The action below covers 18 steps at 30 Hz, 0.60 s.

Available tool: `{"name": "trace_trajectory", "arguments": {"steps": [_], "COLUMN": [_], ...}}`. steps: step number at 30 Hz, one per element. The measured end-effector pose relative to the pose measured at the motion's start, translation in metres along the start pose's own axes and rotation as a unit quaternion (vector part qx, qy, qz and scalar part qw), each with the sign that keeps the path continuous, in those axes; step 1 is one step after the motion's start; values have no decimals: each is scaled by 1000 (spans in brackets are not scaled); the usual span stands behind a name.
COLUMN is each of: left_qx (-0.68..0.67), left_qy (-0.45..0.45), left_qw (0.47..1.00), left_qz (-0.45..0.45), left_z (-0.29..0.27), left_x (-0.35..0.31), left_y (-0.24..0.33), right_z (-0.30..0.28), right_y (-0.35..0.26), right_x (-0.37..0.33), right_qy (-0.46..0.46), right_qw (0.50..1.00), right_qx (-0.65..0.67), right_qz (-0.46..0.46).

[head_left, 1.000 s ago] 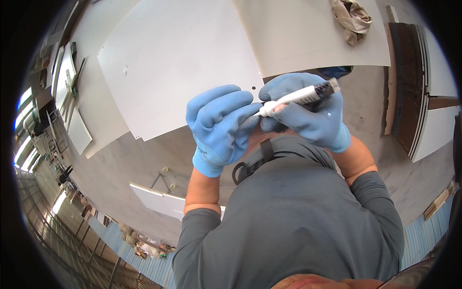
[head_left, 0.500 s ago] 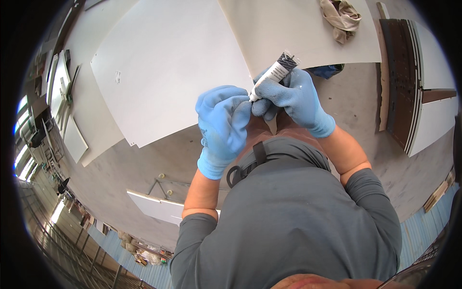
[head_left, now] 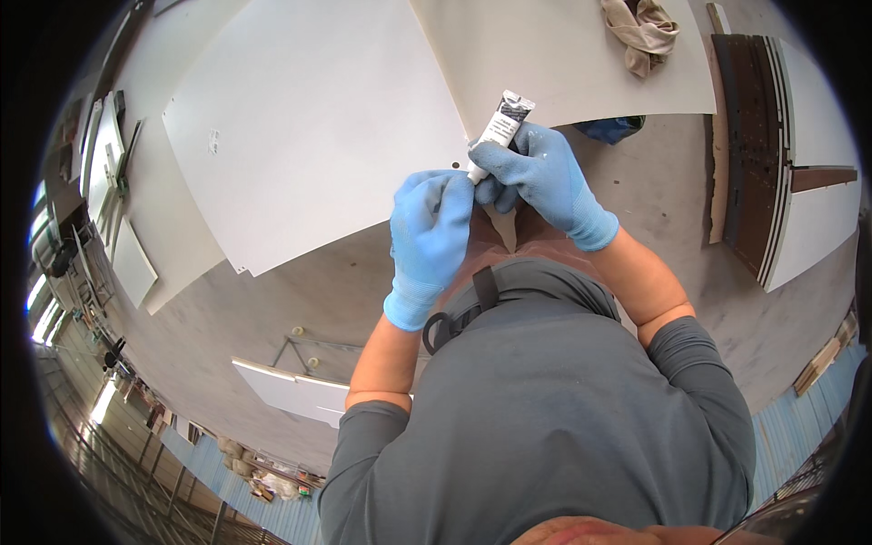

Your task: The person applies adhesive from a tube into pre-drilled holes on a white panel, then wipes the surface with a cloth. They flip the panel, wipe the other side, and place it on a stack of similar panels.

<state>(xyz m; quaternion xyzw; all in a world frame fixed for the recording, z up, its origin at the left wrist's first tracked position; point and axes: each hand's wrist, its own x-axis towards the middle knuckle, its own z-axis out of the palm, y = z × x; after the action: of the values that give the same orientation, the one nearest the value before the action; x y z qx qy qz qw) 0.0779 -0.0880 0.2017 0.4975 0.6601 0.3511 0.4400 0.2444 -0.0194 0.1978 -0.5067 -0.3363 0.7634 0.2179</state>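
In front of my waist I hold a small squeeze tube, white with a dark band near its flat crimped end. It tilts, with the flat end up and to the right and the white narrow end down toward my left fingers. My right hand, in a blue knit glove with a greyish palm, is closed around the tube's body. My left hand, gloved the same way, is closed with thumb and forefinger pinched at the narrow white end. The fingertips hide whether a cap is there.
A large white panel lies ahead on the left, beside a pale surface bearing a crumpled beige cloth. Stacked brown and white boards stand at right. Something blue sits under the pale surface's edge. Another white panel is at lower left.
My left hand has turned and its fingers have closed to a pinch at the tube's narrow end. The tube now stands steeper, its flat end shifted left.
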Motion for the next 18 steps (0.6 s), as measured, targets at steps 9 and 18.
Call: {"name": "trace_trajectory", "arguments": {"steps": [9,18], "left_qx": [0,-630], "left_qy": [22,-220], "left_qw": [999,709], "left_qz": [34,-229], "left_z": [16,13], "left_x": [0,-1], "left_y": [-15,-50], "right_z": [4,-7], "right_y": [14,20], "right_x": [0,1], "right_qy": [94,43], "right_qw": [986,984], "right_qx": [-107,-72], "right_qz": [-81,-154]}}
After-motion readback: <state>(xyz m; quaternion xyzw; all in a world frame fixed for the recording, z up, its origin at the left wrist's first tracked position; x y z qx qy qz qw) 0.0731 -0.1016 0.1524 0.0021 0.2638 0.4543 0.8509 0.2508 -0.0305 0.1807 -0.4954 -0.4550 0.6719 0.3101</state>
